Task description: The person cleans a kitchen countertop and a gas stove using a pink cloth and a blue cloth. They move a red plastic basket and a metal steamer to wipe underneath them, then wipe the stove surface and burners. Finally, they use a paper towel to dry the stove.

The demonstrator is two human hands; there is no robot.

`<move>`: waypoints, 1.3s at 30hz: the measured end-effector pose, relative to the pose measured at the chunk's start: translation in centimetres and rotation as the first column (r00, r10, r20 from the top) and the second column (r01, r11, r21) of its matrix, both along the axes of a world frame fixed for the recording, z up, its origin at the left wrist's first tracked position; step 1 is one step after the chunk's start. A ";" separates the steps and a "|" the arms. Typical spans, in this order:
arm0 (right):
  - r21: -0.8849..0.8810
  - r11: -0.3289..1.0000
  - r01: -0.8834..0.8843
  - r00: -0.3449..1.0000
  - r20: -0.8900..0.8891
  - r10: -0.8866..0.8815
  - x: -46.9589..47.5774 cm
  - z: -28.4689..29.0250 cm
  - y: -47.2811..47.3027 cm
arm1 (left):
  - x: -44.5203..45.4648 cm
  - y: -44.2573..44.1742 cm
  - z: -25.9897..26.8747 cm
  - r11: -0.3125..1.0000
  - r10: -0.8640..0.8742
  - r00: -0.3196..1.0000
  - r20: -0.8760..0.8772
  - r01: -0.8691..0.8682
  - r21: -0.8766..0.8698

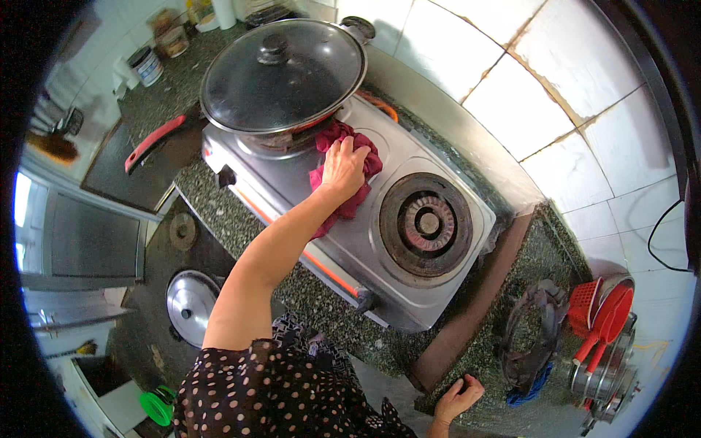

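Note:
A crumpled dark red cloth (356, 203) lies on the middle of a steel two-burner gas stove (350, 257). Pressed down on it is my left hand (346, 167), its fingers bunched in the folds. Beside the cloth stands a wide wok with a glass lid (246, 82) over the far left burner; its red handle (156, 143) points left. The bare round burner (429, 223) is to the right of the cloth. My right hand (460, 398) rests at the edge of the granite counter, lower right, its fingers slightly curled and nothing seen in them.
Red plastic strainers (608, 317) and stacked metal pots (597, 378) stand at the right, near a dark ring-shaped item (528, 334). A tiled wall (547, 109) rises behind the stove. Jars (145, 65) stand at the back left. A lidded metal pot (191, 306) is lower left.

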State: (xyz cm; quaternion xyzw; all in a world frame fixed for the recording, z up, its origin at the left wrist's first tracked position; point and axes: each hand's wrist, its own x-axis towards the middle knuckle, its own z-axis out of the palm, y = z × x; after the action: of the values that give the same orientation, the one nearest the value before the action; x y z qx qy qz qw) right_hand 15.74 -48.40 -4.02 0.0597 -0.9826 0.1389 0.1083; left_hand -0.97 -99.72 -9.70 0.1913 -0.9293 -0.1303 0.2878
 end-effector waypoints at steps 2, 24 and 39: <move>0.004 1.000 -0.009 1.000 0.018 0.009 -0.1 0.0 0.2 | -3.5 -1.1 -0.6 1.000 0.017 1.000 0.008 -0.017 0.008; -0.068 0.997 -0.048 0.995 -0.090 0.041 -0.5 0.1 0.2 | 5.2 0.0 1.0 0.986 -0.165 0.985 0.046 0.165 0.013; -0.075 0.995 -0.058 0.989 -0.143 0.047 -0.8 0.1 0.2 | 10.9 26.8 1.2 0.725 -0.687 0.720 0.098 0.673 0.146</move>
State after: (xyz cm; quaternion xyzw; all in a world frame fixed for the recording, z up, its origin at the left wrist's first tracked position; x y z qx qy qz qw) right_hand 14.93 -48.16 -3.96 0.0908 -0.9643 0.1759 0.1761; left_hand 9.91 -72.94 -8.48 -0.1401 -0.9451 -0.2590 0.1414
